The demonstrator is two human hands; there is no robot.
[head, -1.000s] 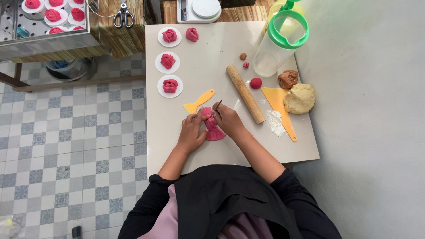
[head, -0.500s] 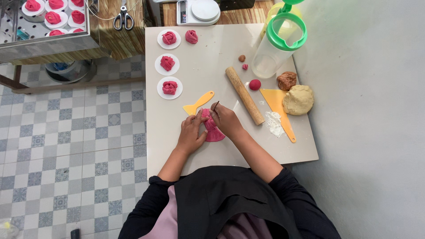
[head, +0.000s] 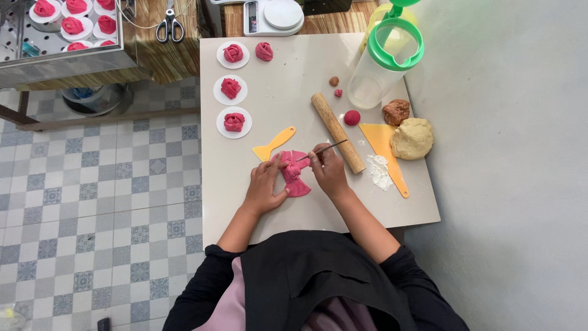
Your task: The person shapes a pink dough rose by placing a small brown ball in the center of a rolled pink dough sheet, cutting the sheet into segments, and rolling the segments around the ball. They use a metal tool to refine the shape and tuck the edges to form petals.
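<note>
Nearest the person, at about six o'clock on the table (head: 257,208), both hands meet over a flat piece of pink dough (head: 295,179). The left hand (head: 264,184) lies at nine o'clock of the dough, fingers spread loosely and curled onto its left edge, pinning it rather than gripping it. The right hand (head: 327,171) sits at three o'clock of the dough, its fingers pinched tight on a thin stick (head: 323,149). The stick's long axis runs from about eight o'clock to two o'clock, and its low end touches the top of the dough just beside the left fingertips, so the right hand is the working one and the dough lies toward nine o'clock from it.

The dough looks soft and matte, gathered narrow at the middle, with folded flaps fanning out above and below like a bow.

Just beyond, at eleven o'clock of the hands, lies a small yellow scraper (head: 274,144). At one o'clock a wooden rolling pin (head: 337,132) lies on a slant, close beside the right hand. Past it are a dab of flour (head: 380,171), a larger orange scraper (head: 386,153), a pale dough lump (head: 411,138), a brown lump (head: 396,112) and a small red ball (head: 351,117). Farther off stand a clear jug with a green lid (head: 386,61) and three finished pink dough roses on white discs (head: 233,122).
</note>
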